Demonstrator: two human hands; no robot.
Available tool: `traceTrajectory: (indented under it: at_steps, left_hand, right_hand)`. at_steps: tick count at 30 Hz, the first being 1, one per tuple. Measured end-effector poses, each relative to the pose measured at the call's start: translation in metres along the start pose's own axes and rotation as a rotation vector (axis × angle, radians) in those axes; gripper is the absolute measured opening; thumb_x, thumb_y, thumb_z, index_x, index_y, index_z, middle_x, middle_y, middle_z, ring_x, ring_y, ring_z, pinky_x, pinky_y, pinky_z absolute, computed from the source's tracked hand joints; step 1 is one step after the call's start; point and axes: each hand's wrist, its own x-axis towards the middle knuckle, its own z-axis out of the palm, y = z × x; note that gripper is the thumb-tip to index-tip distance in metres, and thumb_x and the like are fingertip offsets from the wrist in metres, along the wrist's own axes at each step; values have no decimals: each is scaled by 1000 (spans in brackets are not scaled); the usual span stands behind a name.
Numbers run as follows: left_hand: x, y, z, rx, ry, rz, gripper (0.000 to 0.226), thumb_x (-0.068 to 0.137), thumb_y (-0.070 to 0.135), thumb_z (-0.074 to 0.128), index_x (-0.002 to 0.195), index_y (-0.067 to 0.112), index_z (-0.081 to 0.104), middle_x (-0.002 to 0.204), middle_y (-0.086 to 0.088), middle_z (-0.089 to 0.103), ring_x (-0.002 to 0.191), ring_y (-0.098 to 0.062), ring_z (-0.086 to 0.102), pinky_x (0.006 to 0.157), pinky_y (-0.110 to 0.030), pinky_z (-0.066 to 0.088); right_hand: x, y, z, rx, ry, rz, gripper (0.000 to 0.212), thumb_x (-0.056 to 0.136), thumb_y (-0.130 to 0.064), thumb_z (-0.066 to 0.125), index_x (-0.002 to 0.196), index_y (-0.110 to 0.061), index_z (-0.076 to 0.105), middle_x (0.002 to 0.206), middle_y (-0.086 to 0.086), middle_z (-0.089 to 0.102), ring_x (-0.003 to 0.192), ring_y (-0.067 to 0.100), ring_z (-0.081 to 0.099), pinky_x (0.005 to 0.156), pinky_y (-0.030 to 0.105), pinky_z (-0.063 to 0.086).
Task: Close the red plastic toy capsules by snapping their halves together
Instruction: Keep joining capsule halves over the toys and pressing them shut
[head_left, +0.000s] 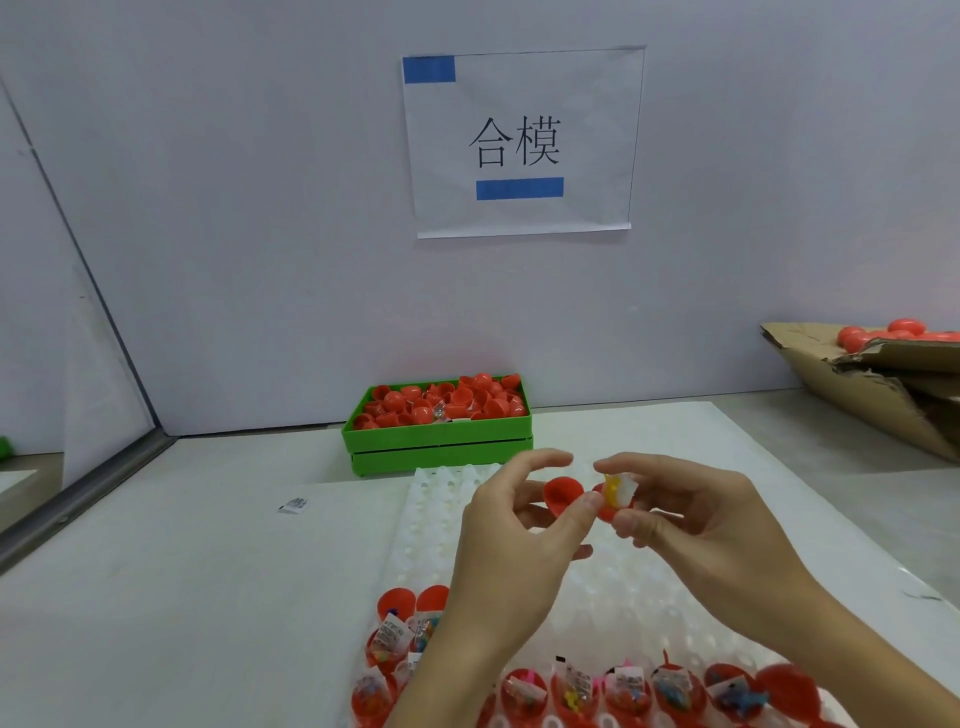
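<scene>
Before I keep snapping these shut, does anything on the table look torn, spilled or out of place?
Two things. The brown cardboard box at the far right is torn and slumped on its side, with closed red capsules lying in its opening. A small white printed packet lies alone on the table, left of the white moulded tray.

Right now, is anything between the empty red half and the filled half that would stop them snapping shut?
Possibly. The left hand holds the empty red half and the right hand holds the filled half. A yellow and white toy packet sticks out past its rim, toward the gap. It likely needs tucking in first.
</scene>
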Motion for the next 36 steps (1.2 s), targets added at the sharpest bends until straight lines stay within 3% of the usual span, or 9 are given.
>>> traceTrajectory:
  at_steps: [5,11,19,27,30,36]
  left_hand:
    - [2,0,-4,52,16,30,25,86,21,75,106,30,64,96,4,73,87,-13,70,65,-21,57]
    - [3,-2,-5,82,49,71,24,80,24,80,100,31,69,90,13,74,89,-6,69,77,-27,59]
    - [0,2,-7,184,-18,155,35,80,19,80,105,41,67,96,18,69,94,1,64,74,-12,53]
    - [-2,0,-3,277,-48,176,32,76,17,83,104,28,73,96,16,66,87,-3,61,77,-26,59]
    - [-1,0,-2,290,-34,165,32,75,19,84,105,26,74,96,14,66,85,-3,61,75,-30,60]
    - [-2,-2,-1,336,-49,160,34,74,17,85,103,31,73,95,15,64,85,0,61,73,-20,58]
  right_hand:
    - [1,0,-1,11,-5,-2,49,79,-1,76,100,-45,72,87,-3,73,79,21,68,65,22,59]
    - [2,0,-1,21,-9,2,51,78,4,76,98,-43,72,83,-2,72,76,19,68,63,20,56]
    - [1,0,-5,-147,-56,-21,49,78,6,76,96,-40,72,87,-6,71,80,20,68,74,32,60]
    - [1,2,-3,-449,-153,-149,65,78,-9,80,103,-63,55,87,-24,65,83,4,63,71,15,53]
    - [1,3,-3,-457,-172,-137,63,79,-9,80,104,-59,52,87,-23,63,83,6,62,72,17,54]
    - [0,1,-2,-403,-156,-22,62,81,-7,78,102,-52,40,84,-20,62,82,-3,61,72,14,54]
